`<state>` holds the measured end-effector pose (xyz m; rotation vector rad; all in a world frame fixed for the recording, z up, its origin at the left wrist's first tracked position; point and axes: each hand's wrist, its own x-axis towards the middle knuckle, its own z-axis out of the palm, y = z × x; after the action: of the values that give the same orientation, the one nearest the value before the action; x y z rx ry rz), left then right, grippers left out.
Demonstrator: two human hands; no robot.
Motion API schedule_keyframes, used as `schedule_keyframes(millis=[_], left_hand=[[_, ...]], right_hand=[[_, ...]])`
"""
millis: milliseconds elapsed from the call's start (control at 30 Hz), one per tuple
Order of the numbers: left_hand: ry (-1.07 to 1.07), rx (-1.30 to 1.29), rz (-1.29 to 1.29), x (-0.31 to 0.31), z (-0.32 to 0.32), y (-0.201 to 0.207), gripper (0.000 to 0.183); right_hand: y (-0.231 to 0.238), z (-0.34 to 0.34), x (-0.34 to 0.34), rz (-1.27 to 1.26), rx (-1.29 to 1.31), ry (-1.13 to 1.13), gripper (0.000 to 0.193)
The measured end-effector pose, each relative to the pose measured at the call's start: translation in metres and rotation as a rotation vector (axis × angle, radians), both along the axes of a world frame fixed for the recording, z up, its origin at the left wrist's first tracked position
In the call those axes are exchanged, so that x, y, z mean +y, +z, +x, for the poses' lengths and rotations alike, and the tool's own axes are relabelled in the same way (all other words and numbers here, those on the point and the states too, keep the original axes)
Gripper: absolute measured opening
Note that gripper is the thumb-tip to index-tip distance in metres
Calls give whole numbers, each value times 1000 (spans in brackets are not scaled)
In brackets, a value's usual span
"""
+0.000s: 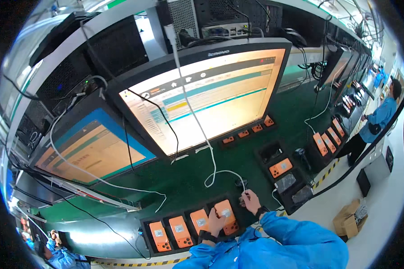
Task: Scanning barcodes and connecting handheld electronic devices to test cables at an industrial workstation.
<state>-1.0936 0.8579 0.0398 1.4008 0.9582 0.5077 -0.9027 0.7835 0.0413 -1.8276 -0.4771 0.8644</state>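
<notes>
Wearer's two hands, four nearest orange phones, two foreground monitors

1. I see a long green workbench, with white glare on its left stretch.
2. Above it, my feed shows a grey shelf frame.
3. Pale floor, yellow-and-black striped tape.

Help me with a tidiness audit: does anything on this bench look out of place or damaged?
A thin white cable trails over the green bench top, its end apparently unplugged, and a thin black cable dangles before the large lit monitor. No spill or damage shows.
</notes>
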Motion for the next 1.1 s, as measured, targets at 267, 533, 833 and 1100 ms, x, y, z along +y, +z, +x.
schedule_keyframes(millis=[267,533,833,1100], left_hand=[[18,-311,-26,-11,-17,41,26],[-42,-203,-15,-17,-29,66,21],[-49,-322,-71,-22,-28,57,21],[-68,-382,-131,-20,-30,40,23]], right_hand=[[101,-33,7,251,65,325,13],[133,-46,18,55,-10,598,15],[154,-44,31,104,-531,965,19],[138,-44,29,110,-486,866,19]])
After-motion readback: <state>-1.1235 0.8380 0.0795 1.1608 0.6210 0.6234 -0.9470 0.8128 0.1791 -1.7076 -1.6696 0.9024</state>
